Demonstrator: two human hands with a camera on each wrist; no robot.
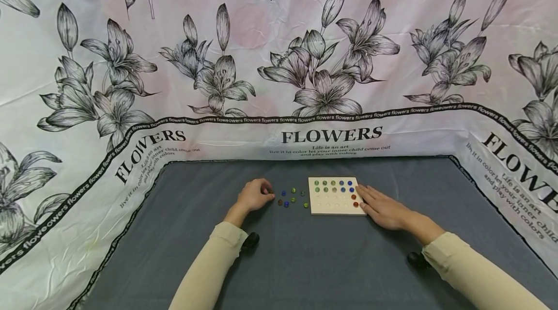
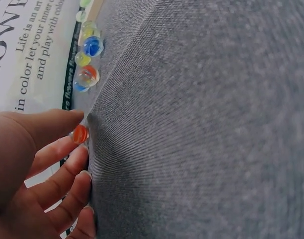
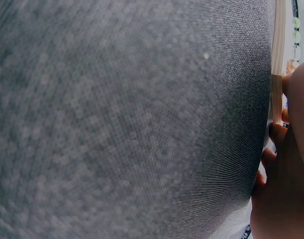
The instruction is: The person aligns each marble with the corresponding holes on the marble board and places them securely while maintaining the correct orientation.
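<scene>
My left hand [image 1: 255, 195] is low over the dark cloth, left of a loose group of glass marbles. Its thumb and index finger close around an orange-swirled marble [image 2: 80, 134]; the other fingers curl beneath. Just to its right lie several loose marbles, among them a blue one [image 1: 284, 193], a green one [image 1: 294, 190] and a reddish one [image 1: 280, 202]. Beyond them is a pale wooden board [image 1: 324, 208] with rows of round hollows. My right hand [image 1: 385, 208] rests flat along the board's right edge, fingers stretched and touching it.
Green, yellowish and blue marbles fill the board's two far rows; two orange marbles [image 1: 355, 204] sit in its right column. Grey cloth [image 1: 305, 261] covers the table. A white flower-printed sheet [image 1: 240, 140] rises at the back and sides.
</scene>
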